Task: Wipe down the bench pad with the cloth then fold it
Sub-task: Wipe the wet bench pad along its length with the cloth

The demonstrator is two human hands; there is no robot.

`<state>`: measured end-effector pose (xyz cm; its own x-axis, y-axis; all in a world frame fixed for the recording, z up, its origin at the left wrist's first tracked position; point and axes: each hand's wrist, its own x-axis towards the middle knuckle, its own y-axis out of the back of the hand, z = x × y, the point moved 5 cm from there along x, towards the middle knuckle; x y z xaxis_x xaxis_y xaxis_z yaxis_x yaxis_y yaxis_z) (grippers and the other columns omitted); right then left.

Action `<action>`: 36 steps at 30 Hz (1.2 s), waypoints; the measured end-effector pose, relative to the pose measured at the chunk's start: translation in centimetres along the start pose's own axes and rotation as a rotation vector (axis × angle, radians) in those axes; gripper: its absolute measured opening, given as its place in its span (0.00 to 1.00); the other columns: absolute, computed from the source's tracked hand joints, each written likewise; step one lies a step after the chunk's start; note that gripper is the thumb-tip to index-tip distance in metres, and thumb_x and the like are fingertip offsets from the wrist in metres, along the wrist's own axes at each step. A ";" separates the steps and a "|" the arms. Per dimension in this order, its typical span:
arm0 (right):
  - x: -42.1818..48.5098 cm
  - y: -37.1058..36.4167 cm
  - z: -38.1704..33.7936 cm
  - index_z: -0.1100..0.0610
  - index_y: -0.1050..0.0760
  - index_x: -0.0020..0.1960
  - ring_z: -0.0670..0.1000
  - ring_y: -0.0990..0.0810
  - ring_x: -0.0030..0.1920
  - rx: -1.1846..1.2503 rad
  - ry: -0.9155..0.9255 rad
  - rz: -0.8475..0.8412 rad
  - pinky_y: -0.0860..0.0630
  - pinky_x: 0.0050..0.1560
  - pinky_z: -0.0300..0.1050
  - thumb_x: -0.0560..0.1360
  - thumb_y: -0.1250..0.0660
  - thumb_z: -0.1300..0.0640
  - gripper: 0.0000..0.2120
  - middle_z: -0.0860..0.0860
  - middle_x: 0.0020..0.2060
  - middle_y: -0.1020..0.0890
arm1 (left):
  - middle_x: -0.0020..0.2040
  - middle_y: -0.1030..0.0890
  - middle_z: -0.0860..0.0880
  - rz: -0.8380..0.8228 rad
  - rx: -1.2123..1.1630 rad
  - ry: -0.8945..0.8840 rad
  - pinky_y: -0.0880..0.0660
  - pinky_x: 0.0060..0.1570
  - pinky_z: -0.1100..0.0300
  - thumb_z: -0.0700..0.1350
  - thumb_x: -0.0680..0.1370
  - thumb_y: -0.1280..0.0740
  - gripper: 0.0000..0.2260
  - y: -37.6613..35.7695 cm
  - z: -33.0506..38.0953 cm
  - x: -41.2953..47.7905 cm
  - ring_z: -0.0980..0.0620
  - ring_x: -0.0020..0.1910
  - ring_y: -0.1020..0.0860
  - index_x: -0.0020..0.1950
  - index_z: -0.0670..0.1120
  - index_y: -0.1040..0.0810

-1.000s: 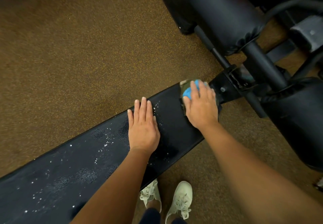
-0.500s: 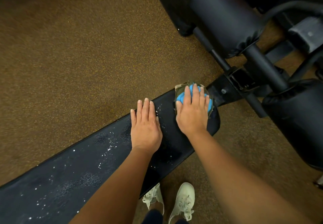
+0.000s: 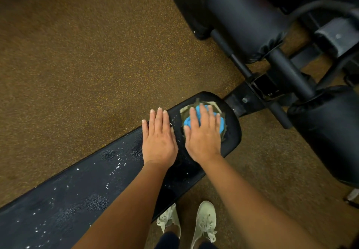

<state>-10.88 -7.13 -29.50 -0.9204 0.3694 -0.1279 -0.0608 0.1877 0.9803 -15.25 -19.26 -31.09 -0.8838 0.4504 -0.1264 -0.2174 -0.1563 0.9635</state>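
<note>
Blue cloth (image 3: 222, 125) bunched at the rounded far end of the black bench pad (image 3: 97, 190), pressed under the right hand (image 3: 202, 140), fingers flat and straight; pale patch (image 3: 215, 105) around it, perhaps worn padding; left hand (image 3: 158, 140) just beside, flat on the speckled pad, holding nothing

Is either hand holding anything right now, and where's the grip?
No grip. The right hand presses flat on top of the bunched cloth; the left hand rests flat on the bench pad.
</note>
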 end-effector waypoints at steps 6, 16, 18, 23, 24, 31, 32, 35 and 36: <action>6.8 0.6 2.1 0.59 0.35 0.72 0.63 0.38 0.72 -0.045 0.091 -0.011 0.45 0.71 0.63 0.78 0.53 0.44 0.29 0.60 0.69 0.31 | 0.76 0.40 0.42 0.013 0.010 -0.006 0.54 0.74 0.45 0.48 0.81 0.51 0.24 0.1 0.0 0.0 0.42 0.77 0.46 0.75 0.39 0.39; 3.4 0.8 5.7 0.61 0.38 0.73 0.64 0.36 0.69 -0.069 -0.042 0.006 0.38 0.68 0.62 0.78 0.50 0.43 0.30 0.63 0.70 0.34 | 0.78 0.44 0.44 0.005 -0.009 0.055 0.55 0.75 0.45 0.48 0.81 0.53 0.25 0.2 0.3 -0.2 0.44 0.78 0.51 0.77 0.41 0.43; 3.8 1.1 6.2 0.60 0.37 0.73 0.63 0.32 0.64 -0.077 -0.079 0.019 0.33 0.63 0.61 0.78 0.51 0.42 0.30 0.63 0.67 0.32 | 0.78 0.44 0.44 0.015 -0.021 0.083 0.56 0.74 0.46 0.47 0.81 0.51 0.24 0.0 0.4 -0.3 0.44 0.77 0.50 0.77 0.41 0.43; 4.8 1.3 5.5 0.58 0.38 0.72 0.63 0.31 0.61 -0.057 -0.198 -0.017 0.33 0.59 0.60 0.78 0.48 0.43 0.28 0.62 0.65 0.30 | 0.77 0.42 0.43 0.033 -0.024 0.143 0.55 0.73 0.45 0.46 0.80 0.49 0.24 -0.2 0.8 -0.5 0.42 0.77 0.48 0.76 0.40 0.41; 6.0 1.5 5.4 0.57 0.38 0.72 0.62 0.31 0.60 -0.042 -0.217 -0.046 0.33 0.58 0.60 0.78 0.48 0.42 0.27 0.62 0.64 0.30 | 0.77 0.42 0.43 0.030 -0.022 0.143 0.56 0.73 0.45 0.46 0.81 0.50 0.24 -0.2 0.8 -0.5 0.42 0.77 0.48 0.76 0.40 0.41; 6.5 1.5 5.4 0.55 0.38 0.72 0.61 0.30 0.58 -0.070 -0.018 -0.039 0.30 0.53 0.58 0.78 0.52 0.40 0.28 0.59 0.63 0.30 | 0.78 0.44 0.44 0.023 -0.022 0.164 0.55 0.74 0.45 0.48 0.81 0.53 0.24 -0.2 0.7 -0.7 0.44 0.77 0.51 0.77 0.41 0.43; 5.6 1.7 6.2 0.56 0.39 0.73 0.61 0.30 0.59 -0.047 -0.093 -0.044 0.30 0.54 0.58 0.79 0.52 0.40 0.28 0.60 0.64 0.30 | 0.78 0.45 0.44 0.021 -0.021 0.167 0.55 0.74 0.45 0.48 0.81 0.53 0.25 -0.2 0.7 -0.7 0.44 0.78 0.52 0.77 0.41 0.44; 4.2 1.6 7.2 0.56 0.42 0.73 0.62 0.32 0.61 -0.027 -0.284 -0.100 0.32 0.56 0.59 0.79 0.51 0.41 0.29 0.61 0.65 0.32 | 0.78 0.46 0.44 0.010 -0.032 0.170 0.54 0.75 0.44 0.49 0.82 0.54 0.25 -0.1 0.7 -0.7 0.44 0.78 0.53 0.77 0.41 0.44; 4.5 1.8 7.0 0.56 0.42 0.73 0.62 0.32 0.61 -0.020 -0.318 -0.108 0.32 0.56 0.60 0.79 0.51 0.41 0.28 0.61 0.65 0.32 | 0.78 0.45 0.44 0.009 -0.035 0.173 0.53 0.75 0.44 0.49 0.82 0.54 0.25 0.0 0.6 -0.7 0.44 0.78 0.52 0.77 0.41 0.44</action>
<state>-12.46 1.25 -29.41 -0.7418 0.6147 -0.2682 -0.1616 0.2242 0.9610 -14.32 -19.05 -30.90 -0.9434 0.2910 -0.1593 -0.2206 -0.1915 0.9564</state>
